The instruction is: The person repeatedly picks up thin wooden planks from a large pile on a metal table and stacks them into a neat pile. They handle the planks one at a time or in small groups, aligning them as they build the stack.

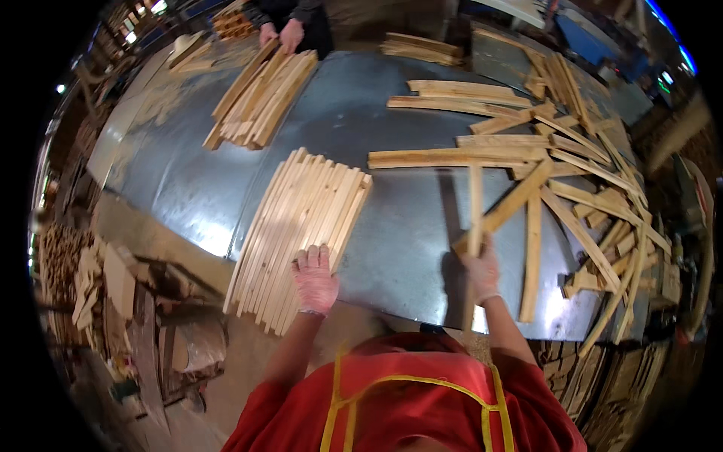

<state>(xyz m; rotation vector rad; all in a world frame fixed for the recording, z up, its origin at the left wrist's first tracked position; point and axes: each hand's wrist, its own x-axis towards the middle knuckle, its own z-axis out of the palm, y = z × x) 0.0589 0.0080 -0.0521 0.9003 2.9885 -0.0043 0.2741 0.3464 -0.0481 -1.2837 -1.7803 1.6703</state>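
Note:
Side by side on the grey metal table (407, 256) lies a row of pale wooden strips (294, 218), their near ends jutting past the front edge. My left hand (315, 280), in a thin glove, rests flat on this row with its fingers stretched out. To the right, my right hand (482, 269) is closed around a single wooden strip (475, 203), raised off the table and pointing away from me; its shadow falls on the metal. Another wooden piece (520, 192) lies slanted just behind that strip.
A loose heap of wooden strips (595, 200) covers the table's right side. Across the table, a co-worker's hands (282, 36) touch a second bundle of strips (263, 98). Scrap wood (98, 279) is piled at the left, and stacked timber (602, 377) stands below the right edge.

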